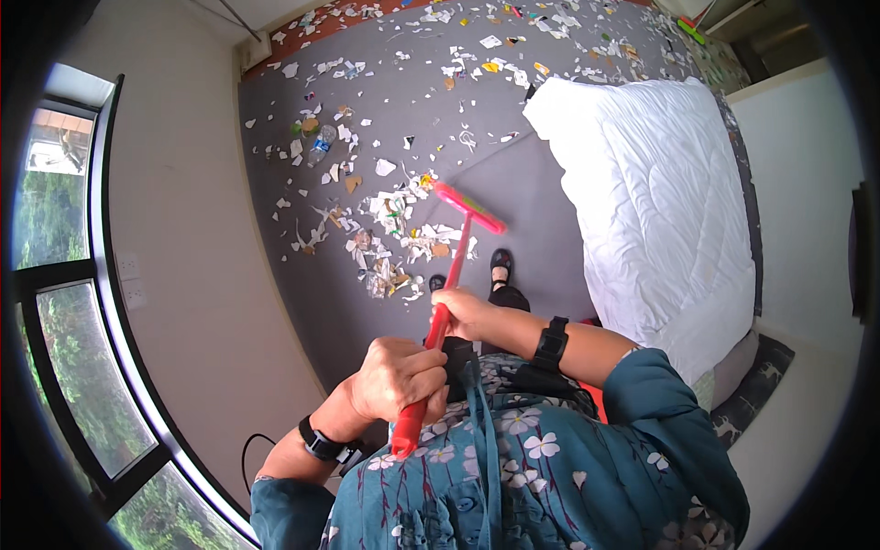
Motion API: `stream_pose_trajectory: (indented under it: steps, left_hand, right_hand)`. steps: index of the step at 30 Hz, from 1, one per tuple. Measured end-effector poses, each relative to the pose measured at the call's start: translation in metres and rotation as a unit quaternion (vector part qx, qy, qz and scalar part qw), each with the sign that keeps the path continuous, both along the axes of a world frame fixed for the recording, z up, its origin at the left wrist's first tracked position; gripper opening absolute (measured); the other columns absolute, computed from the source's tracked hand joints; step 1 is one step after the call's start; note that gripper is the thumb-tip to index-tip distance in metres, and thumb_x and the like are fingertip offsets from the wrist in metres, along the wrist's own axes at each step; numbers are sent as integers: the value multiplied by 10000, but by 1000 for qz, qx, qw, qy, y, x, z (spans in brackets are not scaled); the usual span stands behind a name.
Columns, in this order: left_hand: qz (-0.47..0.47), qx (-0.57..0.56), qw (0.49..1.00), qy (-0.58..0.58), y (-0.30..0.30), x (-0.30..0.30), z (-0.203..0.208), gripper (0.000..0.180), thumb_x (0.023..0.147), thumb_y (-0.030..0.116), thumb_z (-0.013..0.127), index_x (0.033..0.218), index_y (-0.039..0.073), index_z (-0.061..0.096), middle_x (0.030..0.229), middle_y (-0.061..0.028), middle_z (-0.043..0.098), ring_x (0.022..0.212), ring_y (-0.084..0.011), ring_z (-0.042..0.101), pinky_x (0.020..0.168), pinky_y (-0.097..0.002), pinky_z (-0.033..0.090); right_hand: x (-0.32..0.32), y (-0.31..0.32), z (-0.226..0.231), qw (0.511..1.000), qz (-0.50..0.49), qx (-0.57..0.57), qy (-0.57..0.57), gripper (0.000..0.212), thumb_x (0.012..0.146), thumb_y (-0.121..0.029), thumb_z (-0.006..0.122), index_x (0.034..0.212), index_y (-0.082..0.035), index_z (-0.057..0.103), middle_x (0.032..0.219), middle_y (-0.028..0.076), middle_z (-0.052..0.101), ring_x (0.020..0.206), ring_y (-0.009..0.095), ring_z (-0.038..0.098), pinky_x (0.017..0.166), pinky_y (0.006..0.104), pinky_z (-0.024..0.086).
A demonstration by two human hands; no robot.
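Note:
Both of my hands are wrapped round the red handle of a broom (pixel 454 266). My left hand (pixel 401 378) is closed near the handle's top end, close to my body. Farther down the handle, my right hand (pixel 463 314) grips it too. The broom's pink-red head (pixel 469 208) rests at a slant on the grey floor, ahead of my feet. Just left of the head lies a heap of torn paper scraps (pixel 394 215), mostly white with some brown and yellow bits. A crumpled clear plastic bottle (pixel 323 139) lies farther off to the left.
A bed with a white quilt (pixel 651 202) stands on the right. More paper scraps (pixel 495 66) are strewn over the far floor. Along the left runs a wall (pixel 183 229) with a black-framed window (pixel 87 367). A green-headed broom (pixel 691 31) is at the far right.

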State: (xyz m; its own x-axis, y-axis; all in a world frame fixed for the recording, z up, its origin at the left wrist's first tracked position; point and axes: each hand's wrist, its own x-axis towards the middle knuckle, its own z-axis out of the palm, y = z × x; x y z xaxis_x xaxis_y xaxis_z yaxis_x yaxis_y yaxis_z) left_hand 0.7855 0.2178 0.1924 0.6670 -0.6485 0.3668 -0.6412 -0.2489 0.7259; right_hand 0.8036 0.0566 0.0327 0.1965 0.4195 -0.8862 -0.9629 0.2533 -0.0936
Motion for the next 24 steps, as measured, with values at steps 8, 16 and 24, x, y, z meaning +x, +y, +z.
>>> stream_pose_trajectory:
  steps: [8,16,24]
  left_hand:
    - [-2,2,993,114,-39,-1,-40,64,719,30,677,751,49,625,825,-82,700,617,-272,670,562,-384,548]
    - [-17,79,997,22,-45,-14,7,174,625,88,689,611,91,516,701,-62,633,419,-213,496,412,-340,390]
    - [-49,120,991,-27,-77,-29,44,191,558,111,663,561,108,472,636,-31,584,403,-172,487,395,-311,364]
  right_hand:
    - [-26,-70,-50,996,-56,1,66,97,890,-61,528,804,-100,505,701,15,514,551,114,491,440,265,356]
    - [-35,1,-35,996,17,60,66,131,902,-119,584,777,-115,543,701,26,582,593,137,569,439,267,388]
    - [-43,-5,2,985,-21,170,23,145,914,-173,632,788,-143,567,688,-28,598,653,138,632,549,298,504]
